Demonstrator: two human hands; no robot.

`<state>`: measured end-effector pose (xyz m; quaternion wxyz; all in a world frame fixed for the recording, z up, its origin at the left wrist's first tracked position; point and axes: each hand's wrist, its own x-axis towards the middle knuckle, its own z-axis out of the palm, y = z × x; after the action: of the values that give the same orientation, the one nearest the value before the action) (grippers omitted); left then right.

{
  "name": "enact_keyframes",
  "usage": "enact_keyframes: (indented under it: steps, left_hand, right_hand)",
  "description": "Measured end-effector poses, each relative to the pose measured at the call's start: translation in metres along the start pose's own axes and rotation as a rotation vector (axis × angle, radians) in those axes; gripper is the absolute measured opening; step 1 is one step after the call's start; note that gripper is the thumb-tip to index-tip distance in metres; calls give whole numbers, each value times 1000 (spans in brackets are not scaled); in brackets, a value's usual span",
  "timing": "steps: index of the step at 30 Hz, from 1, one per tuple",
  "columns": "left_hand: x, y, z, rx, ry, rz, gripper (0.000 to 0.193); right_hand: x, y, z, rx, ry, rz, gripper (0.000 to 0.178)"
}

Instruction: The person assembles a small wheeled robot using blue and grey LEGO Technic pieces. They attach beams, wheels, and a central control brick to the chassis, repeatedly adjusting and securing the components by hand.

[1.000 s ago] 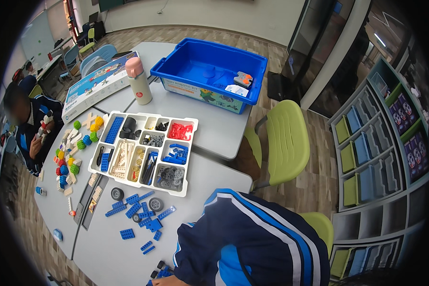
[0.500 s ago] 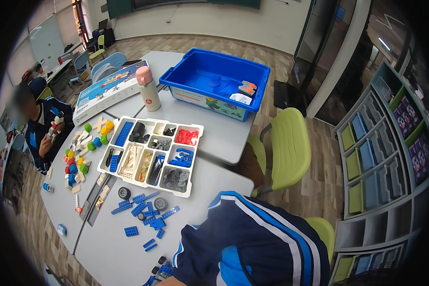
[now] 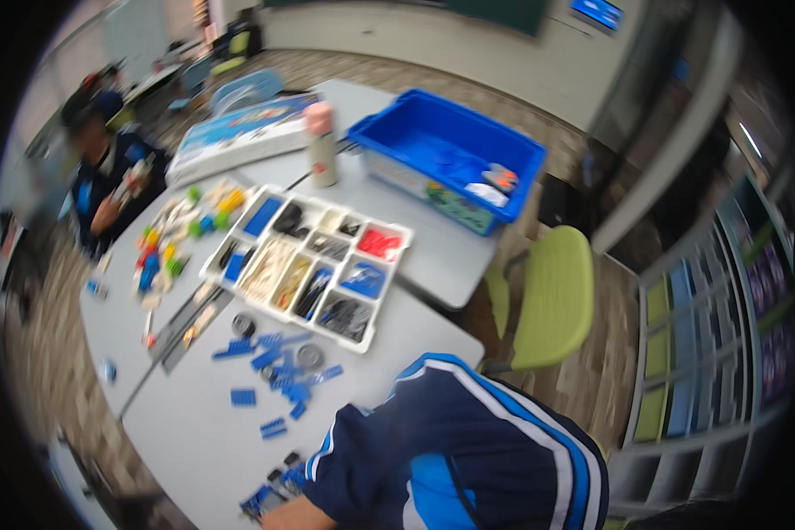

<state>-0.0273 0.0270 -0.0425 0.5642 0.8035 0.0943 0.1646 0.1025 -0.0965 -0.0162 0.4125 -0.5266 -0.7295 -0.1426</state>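
My right sleeve (image 3: 503,424), dark blue with white and light-blue stripes, fills the lower right, its elbow bent over the table. From its cuff my right hand (image 3: 296,515) comes out at the lower edge, against a blue brick build (image 3: 274,488) with small black wheels. Its fingers are hidden by the frame's edge and blur. My left hand is out of sight. Beyond the build lie two small blue pieces (image 3: 273,428), a blue brick (image 3: 243,397) and a heap of blue beams (image 3: 283,373). A grey wheel (image 3: 310,356) and a black tyre (image 3: 243,324) lie around the heap.
A white sorting tray (image 3: 368,340) of parts stands mid-table. Behind it are a blue tub (image 3: 512,208), a pink-capped bottle (image 3: 321,159) and a flat box (image 3: 230,150). Across the table a person (image 3: 119,181) holds a build near colourful bricks (image 3: 155,256). A green chair (image 3: 552,300) stands right.
The view has swung and blurred, so the table's things sit higher in the picture. More of my right hand and of the blue brick build now shows at the lower edge.
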Motion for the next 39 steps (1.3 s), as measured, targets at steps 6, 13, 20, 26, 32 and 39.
enact_keyframes:
  steps: [6,13,20,26,32,39]
  left_hand:
    - [-34,24,7,114,173,44,22]
    - [-27,70,16,123,308,84,23]
    - [-32,73,15,64,277,37,30]
    - [-35,73,16,-96,254,-18,30]
    - [-29,64,9,-170,231,3,27]
    - [-24,61,-3,-210,111,-19,26]
  right_hand:
    - [-13,-38,-23,105,-56,450,11]
    - [5,-41,-57,174,-162,495,9]
    - [18,-45,-73,207,-240,614,25]
    - [24,-41,-78,346,-183,714,37]
    - [21,-38,-75,320,-257,666,38]
    - [22,-34,-76,344,-251,609,39]
